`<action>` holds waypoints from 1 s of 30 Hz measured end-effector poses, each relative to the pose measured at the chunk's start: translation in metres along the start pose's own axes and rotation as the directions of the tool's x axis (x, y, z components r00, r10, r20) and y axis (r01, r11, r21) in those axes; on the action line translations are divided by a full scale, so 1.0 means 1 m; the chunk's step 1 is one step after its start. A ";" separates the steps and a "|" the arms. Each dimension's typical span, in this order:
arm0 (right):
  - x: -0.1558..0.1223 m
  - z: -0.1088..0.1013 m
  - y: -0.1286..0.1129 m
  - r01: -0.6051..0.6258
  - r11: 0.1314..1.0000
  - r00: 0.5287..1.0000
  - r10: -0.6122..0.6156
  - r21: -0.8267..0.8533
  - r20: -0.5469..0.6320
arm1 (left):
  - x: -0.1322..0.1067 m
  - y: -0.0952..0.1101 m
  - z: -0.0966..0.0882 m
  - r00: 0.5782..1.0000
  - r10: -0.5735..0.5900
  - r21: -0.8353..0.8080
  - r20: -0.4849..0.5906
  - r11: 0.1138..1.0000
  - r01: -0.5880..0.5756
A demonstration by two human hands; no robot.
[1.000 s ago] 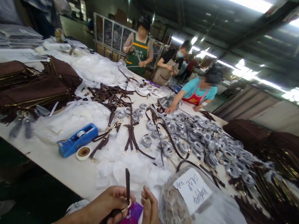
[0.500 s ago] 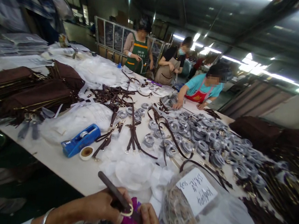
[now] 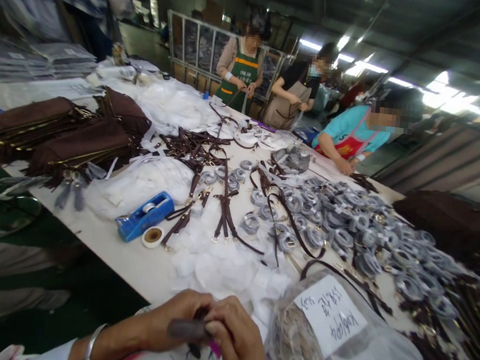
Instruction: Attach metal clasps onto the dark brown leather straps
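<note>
A dark brown strap (image 3: 188,330) is bunched between my two hands near the bottom of the view. My left hand (image 3: 172,317), with a silver bangle (image 3: 93,345) on its wrist, is closed around one part of it. Pressed against it from the right, my right hand (image 3: 241,342) pinches the strap with thumb and fingers. A bit of purple material (image 3: 215,348) shows below the fingers. The gold buckle is hidden now. Just right of my hands lies a clear bag (image 3: 297,345) with a handwritten white label (image 3: 330,317).
A blue tape dispenser (image 3: 144,215) and a tape roll (image 3: 152,236) sit near the table's left edge. Coiled grey straps (image 3: 348,215) heap on the right. Brown bags (image 3: 83,145) are stacked left. Several co-workers, one in a green apron (image 3: 242,76), stand across the table.
My hands have come together, and the strap end that stuck up left of them is now lower, between them. The buckle has gone out of sight. The co-worker in turquoise has drawn an arm back.
</note>
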State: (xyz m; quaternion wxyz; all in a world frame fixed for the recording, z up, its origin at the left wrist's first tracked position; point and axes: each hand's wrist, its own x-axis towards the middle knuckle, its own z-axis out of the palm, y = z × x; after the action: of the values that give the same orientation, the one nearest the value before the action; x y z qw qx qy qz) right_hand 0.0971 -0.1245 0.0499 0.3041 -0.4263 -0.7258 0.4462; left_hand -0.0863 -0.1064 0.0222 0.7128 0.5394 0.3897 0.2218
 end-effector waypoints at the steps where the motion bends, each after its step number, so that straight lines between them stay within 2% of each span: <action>1: 0.001 -0.003 -0.002 -0.041 0.996 0.999 0.041 0.080 0.010 | 0.000 -0.002 0.000 1.000 0.005 0.031 -0.008 1.000 -0.005; 3: -0.002 -0.008 -0.001 -0.168 0.951 0.986 0.163 0.258 0.040 | 0.001 -0.008 0.001 0.998 0.001 0.078 -0.057 0.997 0.004; 5: -0.009 -0.012 0.006 -0.278 0.857 0.960 0.269 0.434 0.082 | 0.001 -0.017 0.002 0.993 -0.034 0.087 -0.109 0.995 0.043; 8: -0.020 -0.016 0.020 -0.339 0.737 0.931 0.354 0.585 0.094 | 0.001 -0.030 0.003 0.987 -0.052 0.094 -0.151 0.993 0.067; 10: -0.028 -0.014 0.031 -0.389 0.745 0.903 0.423 0.542 0.066 | -0.001 -0.035 0.002 0.988 -0.051 0.108 -0.145 0.992 0.067; 13: -0.037 -0.005 0.047 -0.507 0.773 0.845 0.532 0.381 0.044 | -0.002 -0.039 0.001 0.994 -0.038 0.153 -0.101 0.987 0.053; 17: -0.049 0.005 0.062 -0.584 0.759 0.806 0.584 0.289 0.096 | -0.003 -0.042 0.002 0.998 -0.015 0.222 -0.059 0.975 0.028; 23: -0.055 0.005 0.064 -0.607 0.767 0.795 0.591 0.208 0.141 | -0.001 -0.044 0.004 0.999 -0.011 0.359 -0.033 0.933 0.023; 27: -0.051 0.009 0.067 -0.595 0.785 0.803 0.580 0.170 0.136 | -0.001 -0.046 0.003 1.000 0.019 0.533 0.018 0.846 -0.026; 30: -0.054 0.019 0.074 -0.581 0.800 0.814 0.569 0.148 0.116 | -0.001 -0.047 0.003 0.998 -0.009 0.585 0.056 0.810 -0.025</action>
State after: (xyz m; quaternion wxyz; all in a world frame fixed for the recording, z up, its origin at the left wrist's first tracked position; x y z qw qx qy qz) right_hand 0.1313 -0.1622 -0.0288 0.1671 -0.5828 -0.5294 0.5934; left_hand -0.0896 -0.1240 -0.0215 0.5219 0.7402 0.4165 0.0787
